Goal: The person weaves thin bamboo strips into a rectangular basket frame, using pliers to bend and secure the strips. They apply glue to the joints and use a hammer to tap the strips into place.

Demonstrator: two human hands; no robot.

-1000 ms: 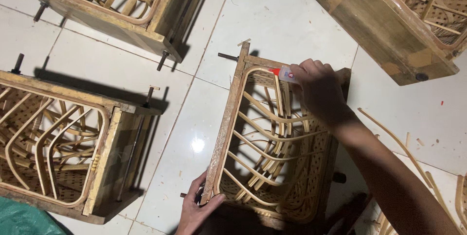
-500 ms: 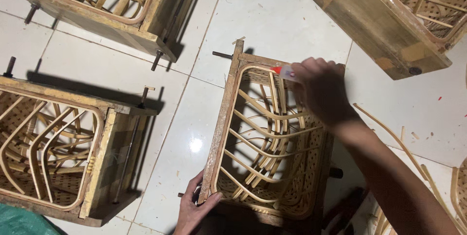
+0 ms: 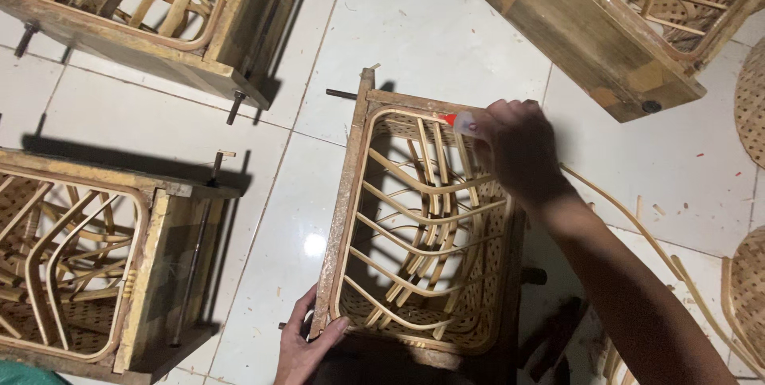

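Right hand point(image 3: 518, 150) shifted slightly along top rail of frame point(image 3: 344, 210) since a second ago; left hand point(image 3: 307, 345) stayed at bottom corner. Right grip closed on small tube point(image 3: 460, 122) with red cap, tip touching rattan rim just left of grip. Left grip wrapped on frame's lower left corner, thumb on rail. Frame lies on tiled floor point(image 3: 414, 18) between both grips. Three more frames around, well apart.

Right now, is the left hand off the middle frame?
No, the left hand grips the near corner of the middle wooden frame, with its fingers curled over the edge.
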